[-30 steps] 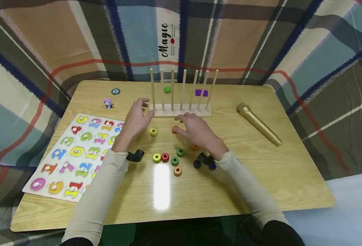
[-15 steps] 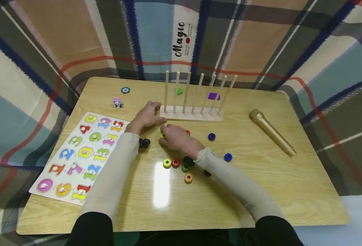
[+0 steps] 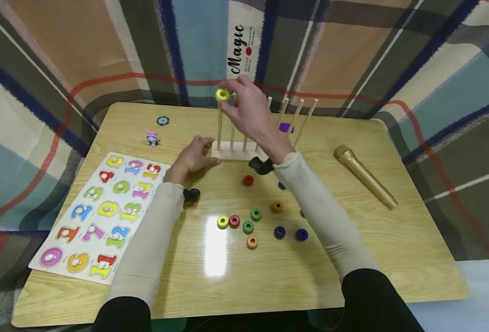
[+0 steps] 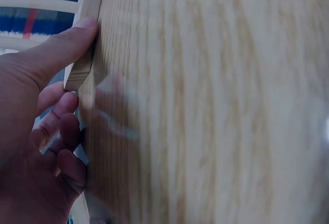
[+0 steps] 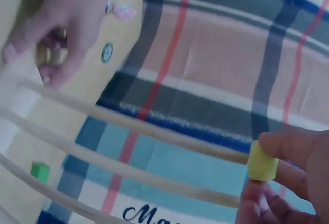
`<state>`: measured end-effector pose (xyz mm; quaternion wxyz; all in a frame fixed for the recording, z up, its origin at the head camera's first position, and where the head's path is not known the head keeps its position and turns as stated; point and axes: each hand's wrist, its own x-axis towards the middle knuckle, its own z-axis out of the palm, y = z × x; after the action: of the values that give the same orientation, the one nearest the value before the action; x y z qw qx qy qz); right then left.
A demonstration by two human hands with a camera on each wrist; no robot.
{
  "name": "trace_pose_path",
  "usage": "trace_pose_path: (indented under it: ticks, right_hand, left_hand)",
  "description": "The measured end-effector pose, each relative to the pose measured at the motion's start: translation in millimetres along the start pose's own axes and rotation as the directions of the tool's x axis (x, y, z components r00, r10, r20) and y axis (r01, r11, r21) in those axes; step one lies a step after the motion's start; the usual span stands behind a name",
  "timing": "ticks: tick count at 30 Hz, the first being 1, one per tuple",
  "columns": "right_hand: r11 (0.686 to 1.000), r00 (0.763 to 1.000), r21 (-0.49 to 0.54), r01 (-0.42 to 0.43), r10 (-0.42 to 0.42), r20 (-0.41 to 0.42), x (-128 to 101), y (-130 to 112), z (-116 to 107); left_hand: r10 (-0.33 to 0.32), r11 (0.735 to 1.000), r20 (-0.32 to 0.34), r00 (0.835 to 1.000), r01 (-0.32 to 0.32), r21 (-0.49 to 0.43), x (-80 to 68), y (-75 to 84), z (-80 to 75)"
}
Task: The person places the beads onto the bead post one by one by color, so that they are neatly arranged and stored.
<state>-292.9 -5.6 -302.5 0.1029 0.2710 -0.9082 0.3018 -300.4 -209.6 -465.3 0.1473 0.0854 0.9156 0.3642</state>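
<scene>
My right hand (image 3: 238, 102) pinches a yellow ring (image 3: 222, 95) at the top of the leftmost rod of the wooden peg rack (image 3: 233, 151). In the right wrist view the yellow ring (image 5: 261, 161) sits between my fingertips, beside the end of a rod (image 5: 154, 130). My left hand (image 3: 194, 154) grips the left end of the rack's base, with the thumb on the wooden base (image 4: 87, 39) in the left wrist view. Several loose rings lie on the table: a red ring (image 3: 248, 180), an orange ring (image 3: 277, 206), a green ring (image 3: 255, 214) and a blue ring (image 3: 301, 234).
A number puzzle board (image 3: 99, 212) lies at the left of the wooden table (image 3: 373, 249). A gold microphone (image 3: 362, 175) lies at the right. A small purple figure (image 3: 152, 138) and a round chip (image 3: 163, 121) sit at the back left. Plaid cloth (image 3: 435, 69) surrounds the table.
My right hand picked the yellow ring off the table and lifted it to the top of the leftmost rod. My left hand stayed on the rack's base.
</scene>
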Motion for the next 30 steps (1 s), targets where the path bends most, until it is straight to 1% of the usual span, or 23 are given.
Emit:
trace_pose_path:
  ticks: [2, 5, 9, 12, 13, 15, 17, 18, 19, 20, 21, 22, 23, 24, 26, 27, 28, 29, 30]
  right_hand:
    - [0.999, 0.998, -0.034, -0.035, 0.037, 0.047, 9.4, 1.2, -2.9]
    - [0.992, 0.988, -0.097, -0.083, 0.095, 0.120, 16.0, 2.3, -3.0]
    - [0.981, 0.979, -0.162, -0.105, 0.130, 0.155, 18.1, 3.9, -2.3]
    - [0.979, 0.980, -0.179, -0.099, 0.127, 0.152, 14.9, 6.2, -1.2]
    - [0.980, 0.984, -0.180, -0.089, 0.114, 0.138, 11.6, 7.1, -0.6]
    - [0.984, 0.995, -0.177, -0.037, 0.052, 0.084, 0.6, 8.3, 1.8]
    - [0.982, 0.999, -0.184, 0.046, -0.044, 0.015, -17.6, 8.7, 7.1]
    - [0.979, 0.995, -0.180, 0.094, -0.096, -0.005, -29.6, 8.7, 11.3]
    - [0.973, 0.989, -0.181, 0.141, -0.145, -0.004, -43.2, 8.6, 16.7]
    - [0.967, 0.983, -0.180, 0.183, -0.181, 0.027, -58.2, 7.8, 22.5]
    - [0.959, 0.974, -0.178, 0.220, -0.208, 0.085, -73.6, 6.8, 29.1]
    - [0.951, 0.960, -0.177, 0.254, -0.226, 0.165, -88.9, 6.3, 36.1]
    - [0.943, 0.938, -0.175, 0.282, -0.233, 0.258, -103.7, 5.7, 43.4]
    - [0.936, 0.906, -0.180, 0.304, -0.226, 0.358, -117.2, 5.3, 50.6]
    - [0.919, 0.830, -0.200, 0.340, -0.193, 0.524, -139.4, 4.7, 64.0]
    - [0.910, 0.796, -0.210, 0.357, -0.178, 0.579, -147.7, 4.7, 70.5]
    - [0.902, 0.771, -0.220, 0.371, -0.167, 0.614, -154.5, 5.0, 76.3]
    - [0.894, 0.756, -0.232, 0.383, -0.160, 0.634, -159.6, 4.8, 81.5]
    - [0.891, 0.748, -0.238, 0.388, -0.154, 0.646, -163.4, 4.4, 85.5]
  left_hand:
    - [-0.001, 1.000, 0.004, 1.000, 0.001, -0.002, 0.0, 0.1, 3.6]
    - [0.000, 1.000, 0.004, 1.000, 0.000, 0.000, 1.4, 0.3, 7.8]
    - [0.004, 1.000, -0.001, 1.000, -0.004, 0.006, 4.9, 1.3, 11.0]
    - [0.006, 1.000, -0.002, 1.000, -0.006, 0.008, 6.4, 1.7, 12.3]
    - [0.007, 1.000, 0.001, 1.000, -0.007, 0.009, 6.5, 1.8, 12.4]
    - [0.003, 1.000, 0.003, 1.000, -0.003, 0.013, 5.5, 1.2, 11.6]
    - [-0.002, 1.000, -0.001, 1.000, 0.002, 0.020, 3.7, 0.3, 9.6]
    - [-0.004, 1.000, -0.004, 1.000, 0.004, 0.028, 2.7, 0.0, 8.1]
    - [-0.003, 0.999, -0.008, 1.000, 0.003, 0.036, 1.6, 0.0, 6.3]
    - [-0.002, 0.999, -0.014, 1.000, 0.002, 0.045, 0.6, 0.1, 4.4]
    - [-0.001, 0.999, -0.019, 1.000, 0.002, 0.050, -0.1, 0.5, 2.6]
    - [0.003, 0.998, -0.025, 1.000, -0.002, 0.055, -0.4, 1.0, 1.3]
    - [0.005, 0.998, -0.027, 1.000, -0.003, 0.055, -0.6, 1.6, 0.1]
    - [0.007, 0.999, -0.030, 1.000, -0.005, 0.053, -0.6, 2.3, -0.6]
    - [0.005, 0.999, -0.036, 0.999, -0.003, 0.038, -0.3, 3.2, -0.7]
    - [0.001, 1.000, -0.035, 0.999, 0.000, 0.031, -0.4, 3.0, 0.0]
    - [-0.004, 1.000, -0.034, 0.999, 0.005, 0.027, -0.7, 2.8, 1.1]
    - [-0.009, 1.000, -0.033, 0.999, 0.010, 0.023, -0.9, 2.2, 2.6]
    - [-0.011, 1.000, -0.030, 0.999, 0.012, 0.021, -1.5, 1.5, 4.2]
